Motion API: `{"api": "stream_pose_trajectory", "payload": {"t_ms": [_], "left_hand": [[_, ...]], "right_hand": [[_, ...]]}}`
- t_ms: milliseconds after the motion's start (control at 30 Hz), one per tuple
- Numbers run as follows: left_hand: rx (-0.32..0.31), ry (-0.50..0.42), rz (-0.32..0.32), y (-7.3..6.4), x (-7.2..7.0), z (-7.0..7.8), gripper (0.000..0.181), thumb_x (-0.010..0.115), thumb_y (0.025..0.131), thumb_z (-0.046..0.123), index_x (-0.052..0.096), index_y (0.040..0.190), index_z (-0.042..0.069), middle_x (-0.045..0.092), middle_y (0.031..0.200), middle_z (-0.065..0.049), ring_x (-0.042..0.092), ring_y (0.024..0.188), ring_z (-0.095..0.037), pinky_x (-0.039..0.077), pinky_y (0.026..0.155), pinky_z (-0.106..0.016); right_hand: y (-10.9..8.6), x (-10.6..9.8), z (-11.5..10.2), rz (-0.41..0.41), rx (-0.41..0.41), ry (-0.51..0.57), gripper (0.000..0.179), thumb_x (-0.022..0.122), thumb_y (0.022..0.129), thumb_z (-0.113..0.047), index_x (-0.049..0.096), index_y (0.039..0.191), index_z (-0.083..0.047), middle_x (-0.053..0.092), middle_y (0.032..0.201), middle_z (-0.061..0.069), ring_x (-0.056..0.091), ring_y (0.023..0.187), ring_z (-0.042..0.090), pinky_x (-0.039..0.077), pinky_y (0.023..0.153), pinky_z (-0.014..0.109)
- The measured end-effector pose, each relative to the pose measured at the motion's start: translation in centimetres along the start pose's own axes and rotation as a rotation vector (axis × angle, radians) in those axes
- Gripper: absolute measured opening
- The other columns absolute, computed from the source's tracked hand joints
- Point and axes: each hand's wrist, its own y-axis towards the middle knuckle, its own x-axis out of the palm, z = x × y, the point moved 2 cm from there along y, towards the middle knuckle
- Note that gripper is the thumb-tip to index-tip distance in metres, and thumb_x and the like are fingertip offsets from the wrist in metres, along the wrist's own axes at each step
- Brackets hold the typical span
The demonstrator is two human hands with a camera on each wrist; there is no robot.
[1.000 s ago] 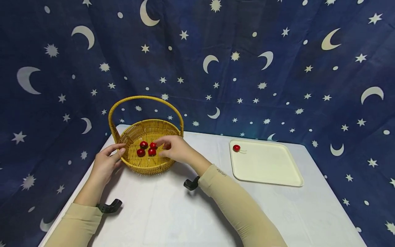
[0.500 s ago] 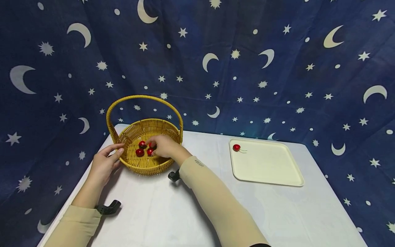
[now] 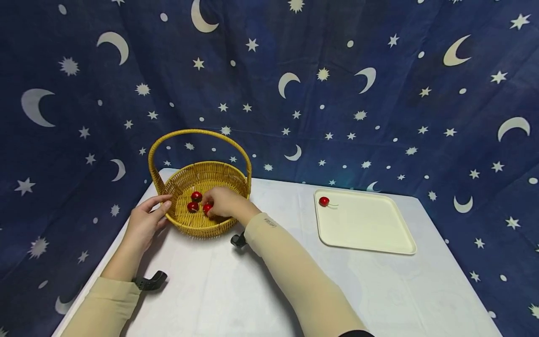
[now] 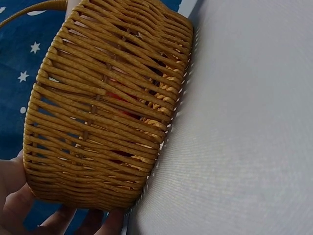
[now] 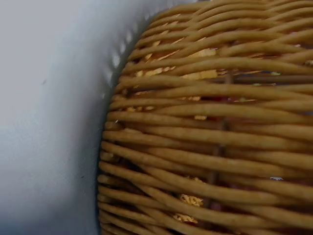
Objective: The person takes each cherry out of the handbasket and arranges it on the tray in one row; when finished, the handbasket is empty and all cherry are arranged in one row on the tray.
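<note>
A yellow wicker basket (image 3: 206, 230) with a tall arched handle stands at the left of the table. My left hand (image 3: 145, 222) grips its left rim, thumb on the rim and fingers against the outside, as the left wrist view shows. My right hand (image 3: 225, 203) reaches inside over the right side, its curled fingers pinching a red cherry (image 3: 207, 210) low in the basket. Left of those fingertips lie two more cherries, an upper cherry (image 3: 196, 196) and a lower cherry (image 3: 192, 207). Woven wicker (image 5: 220, 132) fills the right wrist view and hides the right fingers there.
A cream rectangular tray (image 3: 366, 229) lies at the right of the white-covered table (image 3: 236, 290). One stemmed cherry (image 3: 324, 201) rests in its upper left corner. A dark blue curtain (image 3: 269, 93) with moons and stars hangs behind the table.
My right hand has moved left and down into the basket, and its fingers have come together on a cherry. Another cherry there is now hidden by the hand. The left hand stays on the rim.
</note>
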Motion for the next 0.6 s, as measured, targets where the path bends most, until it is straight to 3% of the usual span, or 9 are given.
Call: {"api": "stream_pose_trajectory", "payload": {"t_ms": [133,300,467,600], "left_hand": [[0.007,-0.004,-0.003,0.0,0.0,0.1,0.041,0.064,0.110,0.025,0.064,0.147,0.009,0.052,0.148,-0.002,0.067,0.103,0.008,0.061,0.080,-0.013],[0.012,-0.011,-0.008,-0.2,-0.2,0.3,0.038,0.064,0.110,0.023,0.066,0.146,0.010,0.054,0.134,0.011,0.067,0.102,0.007,0.061,0.079,-0.014],[0.002,-0.007,-0.009,-0.1,-0.1,0.3,0.032,0.064,0.110,0.023,0.070,0.141,0.017,0.054,0.139,0.007,0.066,0.102,0.007,0.061,0.079,-0.014],[0.000,-0.016,-0.018,0.0,0.1,0.1,0.033,0.064,0.110,0.024,0.069,0.142,0.017,0.052,0.145,0.001,0.066,0.104,0.008,0.061,0.079,-0.014]], "right_hand": [[-0.8,-0.5,-0.2,0.062,-0.045,0.133,0.028,0.087,0.093,-0.016,0.079,0.119,-0.021,0.077,0.119,-0.008,0.064,0.099,0.008,0.053,0.087,0.020],[-2.7,-1.8,-0.5,0.140,-0.119,0.187,0.031,0.089,0.091,-0.019,0.080,0.120,-0.023,0.076,0.112,-0.011,0.063,0.095,0.011,0.052,0.082,0.023],[-6.1,-3.7,0.2,0.211,-0.162,0.236,0.033,0.090,0.090,-0.021,0.080,0.121,-0.026,0.075,0.110,-0.012,0.062,0.096,0.014,0.052,0.079,0.023],[-9.4,-5.0,2.0,0.286,-0.192,0.297,0.033,0.091,0.088,-0.017,0.081,0.119,-0.023,0.072,0.104,-0.009,0.063,0.092,0.018,0.054,0.077,0.028]]}}
